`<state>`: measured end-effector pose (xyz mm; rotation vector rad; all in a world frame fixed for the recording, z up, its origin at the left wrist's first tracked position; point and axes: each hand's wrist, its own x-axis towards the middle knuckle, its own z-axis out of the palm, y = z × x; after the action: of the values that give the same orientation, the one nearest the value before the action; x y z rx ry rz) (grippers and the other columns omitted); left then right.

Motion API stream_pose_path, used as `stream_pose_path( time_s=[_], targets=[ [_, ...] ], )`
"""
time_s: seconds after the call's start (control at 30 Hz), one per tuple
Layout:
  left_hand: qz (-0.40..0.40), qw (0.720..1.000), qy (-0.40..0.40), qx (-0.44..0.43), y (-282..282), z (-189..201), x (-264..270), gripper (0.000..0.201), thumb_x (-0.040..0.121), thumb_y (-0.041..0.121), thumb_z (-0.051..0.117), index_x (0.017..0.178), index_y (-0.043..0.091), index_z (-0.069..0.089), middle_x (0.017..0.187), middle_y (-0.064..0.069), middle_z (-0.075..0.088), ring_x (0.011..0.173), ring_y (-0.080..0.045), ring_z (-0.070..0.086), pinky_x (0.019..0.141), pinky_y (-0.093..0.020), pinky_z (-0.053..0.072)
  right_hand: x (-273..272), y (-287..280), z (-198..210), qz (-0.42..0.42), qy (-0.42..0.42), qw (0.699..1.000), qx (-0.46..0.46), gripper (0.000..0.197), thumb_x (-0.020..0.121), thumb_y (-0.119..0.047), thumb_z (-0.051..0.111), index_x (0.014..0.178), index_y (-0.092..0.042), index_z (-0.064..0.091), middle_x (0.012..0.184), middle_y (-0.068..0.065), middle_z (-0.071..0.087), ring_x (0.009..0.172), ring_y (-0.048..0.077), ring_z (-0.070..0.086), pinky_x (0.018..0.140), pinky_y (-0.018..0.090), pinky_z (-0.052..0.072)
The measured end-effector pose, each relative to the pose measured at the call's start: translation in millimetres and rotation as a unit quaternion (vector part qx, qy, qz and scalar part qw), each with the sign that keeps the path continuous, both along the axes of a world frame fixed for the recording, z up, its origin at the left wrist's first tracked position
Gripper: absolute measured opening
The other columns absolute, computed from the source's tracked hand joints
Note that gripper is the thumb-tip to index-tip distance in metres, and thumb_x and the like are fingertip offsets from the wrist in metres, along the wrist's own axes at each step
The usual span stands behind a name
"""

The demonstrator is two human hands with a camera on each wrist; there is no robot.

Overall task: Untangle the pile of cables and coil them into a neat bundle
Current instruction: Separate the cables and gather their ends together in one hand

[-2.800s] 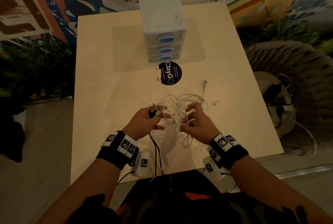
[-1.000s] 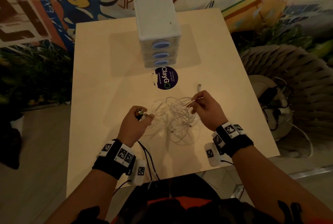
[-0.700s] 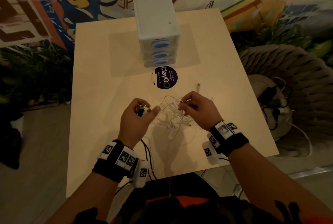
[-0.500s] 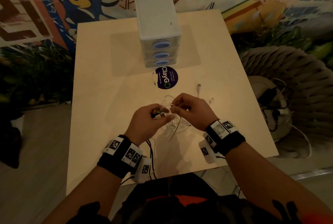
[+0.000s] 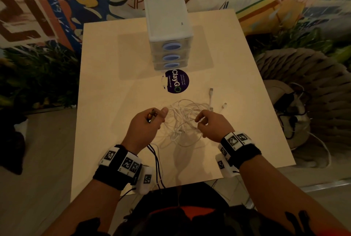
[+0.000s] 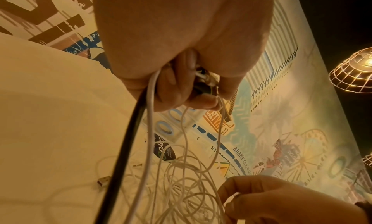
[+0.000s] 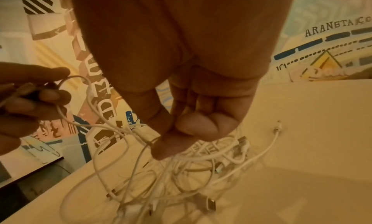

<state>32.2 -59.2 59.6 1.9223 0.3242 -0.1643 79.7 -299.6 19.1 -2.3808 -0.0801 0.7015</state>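
Note:
A tangle of thin white cables [image 5: 185, 121] lies on the pale table [image 5: 117, 87] between my hands. My left hand [image 5: 146, 123] grips a bunch of cable plugs [image 5: 152, 117], with a black cable [image 6: 128, 141] and a white one trailing down from its fist [image 6: 181, 87]. My right hand [image 5: 210, 123] pinches a white strand [image 7: 141, 141] of the tangle between thumb and forefinger [image 7: 171, 141]. Loose plug ends [image 5: 211, 91] lie at the pile's far right. The right hand [image 6: 271, 198] also shows in the left wrist view, the left hand [image 7: 30, 103] in the right wrist view.
A small white drawer unit [image 5: 168, 32] stands at the table's far middle, with a round dark sticker [image 5: 176, 81] in front of it. A woven seat [image 5: 307, 91] with more cables on it sits off the right edge. Plants flank both sides.
My hands, close together half a second ago, have drawn apart: the left with its plugs to the left, the right to the right with a strand. The tangle is spread between them.

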Motion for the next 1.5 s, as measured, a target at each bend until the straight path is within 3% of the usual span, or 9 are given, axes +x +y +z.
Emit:
stream_pose_path(
  time_s=[0.1, 0.2, 0.37, 0.53, 0.73, 1.0, 1.13, 1.23, 1.5],
  targets=[
    [-0.002, 1.000, 0.000, -0.022, 0, 1, -1, 0.040, 0.096, 0.046, 0.063, 0.066, 0.021, 0.062, 0.055, 0.008, 0.054, 0.059, -0.009, 0.053, 0.070, -0.017, 0.045, -1, 1, 0, 0.007, -0.045, 0.999, -0.013, 0.014, 0.092, -0.030, 0.062, 0.105, -0.031, 0.060, 0.084, -0.008, 0.068, 0.079, 0.015, 0.066, 0.072, 0.030, 0.048],
    [-0.017, 0.999, -0.005, -0.040, 5, -2, -2, 0.034, 0.095, 0.037, 0.069, 0.066, 0.019, 0.063, 0.063, -0.008, 0.058, 0.071, -0.026, 0.061, 0.082, -0.031, 0.051, -1, 10, 4, 0.039, -0.121, 0.991, 0.038, 0.017, 0.092, -0.038, 0.065, 0.108, -0.034, 0.062, 0.085, -0.012, 0.064, 0.074, 0.004, 0.058, 0.071, 0.028, 0.047],
    [-0.036, 0.996, -0.014, -0.077, 7, 4, -5, 0.026, 0.094, 0.016, 0.070, 0.072, 0.004, 0.065, 0.068, -0.014, 0.062, 0.056, -0.005, 0.052, 0.062, -0.015, 0.043, 3, 32, -3, 0.116, -0.097, 0.988, -0.038, 0.053, 0.081, -0.062, 0.070, 0.125, -0.036, 0.056, 0.106, -0.011, 0.058, 0.096, 0.011, 0.056, 0.084, 0.033, 0.049],
    [-0.067, 0.994, -0.013, -0.088, 12, 4, -9, 0.017, 0.089, 0.014, 0.076, 0.075, 0.005, 0.073, 0.074, -0.015, 0.069, 0.067, -0.014, 0.061, 0.068, -0.025, 0.052, 12, 34, -8, 0.066, -0.078, 0.994, -0.034, 0.027, 0.096, -0.050, 0.058, 0.111, -0.028, 0.061, 0.094, -0.007, 0.064, 0.087, 0.017, 0.061, 0.072, 0.031, 0.043],
    [-0.087, 0.993, -0.010, -0.076, 20, -2, -13, 0.012, 0.088, 0.016, 0.077, 0.077, 0.010, 0.075, 0.075, -0.019, 0.068, 0.064, -0.025, 0.054, 0.064, -0.029, 0.045, 18, 17, -9, 0.023, -0.089, 0.996, 0.006, 0.020, 0.099, -0.044, 0.056, 0.101, -0.025, 0.061, 0.079, -0.012, 0.059, 0.077, 0.015, 0.059, 0.068, 0.030, 0.041],
    [-0.118, 0.988, -0.019, -0.094, 22, -5, -12, 0.030, 0.081, 0.042, 0.078, 0.077, 0.013, 0.072, 0.070, -0.021, 0.063, 0.060, -0.028, 0.050, 0.063, -0.029, 0.043, 23, 16, -8, -0.015, -0.079, 0.996, 0.045, 0.014, 0.096, -0.038, 0.059, 0.096, -0.025, 0.063, 0.079, -0.004, 0.063, 0.072, 0.016, 0.057, 0.064, 0.030, 0.038],
    [-0.124, 0.986, -0.031, -0.107, 22, -3, -12, 0.031, 0.077, 0.037, 0.070, 0.069, 0.007, 0.064, 0.059, -0.004, 0.055, 0.058, -0.013, 0.047, 0.060, -0.019, 0.040, 26, 13, -10, -0.031, -0.057, 0.996, 0.068, 0.016, 0.098, -0.029, 0.056, 0.085, -0.020, 0.059, 0.079, 0.001, 0.060, 0.075, 0.021, 0.054, 0.066, 0.031, 0.036],
    [-0.125, 0.985, -0.036, -0.113, 24, -4, -12, 0.029, 0.077, 0.035, 0.068, 0.067, 0.008, 0.062, 0.060, -0.017, 0.050, 0.060, -0.017, 0.045, 0.060, -0.021, 0.039, 30, 12, -14, -0.027, -0.061, 0.996, 0.052, 0.024, 0.099, -0.027, 0.052, 0.077, -0.019, 0.051, 0.082, 0.009, 0.058, 0.077, 0.027, 0.053, 0.065, 0.034, 0.033],
    [-0.177, 0.974, -0.030, -0.138, 21, 1, -12, 0.019, 0.080, 0.031, 0.067, 0.063, 0.024, 0.063, 0.061, 0.000, 0.054, 0.061, -0.015, 0.046, 0.063, -0.025, 0.039, 36, 16, -12, -0.016, -0.078, 0.997, 0.012, 0.034, 0.106, -0.040, 0.043, 0.094, -0.013, 0.061, 0.087, 0.007, 0.063, 0.080, 0.025, 0.058, 0.066, 0.033, 0.038]
  ],
)
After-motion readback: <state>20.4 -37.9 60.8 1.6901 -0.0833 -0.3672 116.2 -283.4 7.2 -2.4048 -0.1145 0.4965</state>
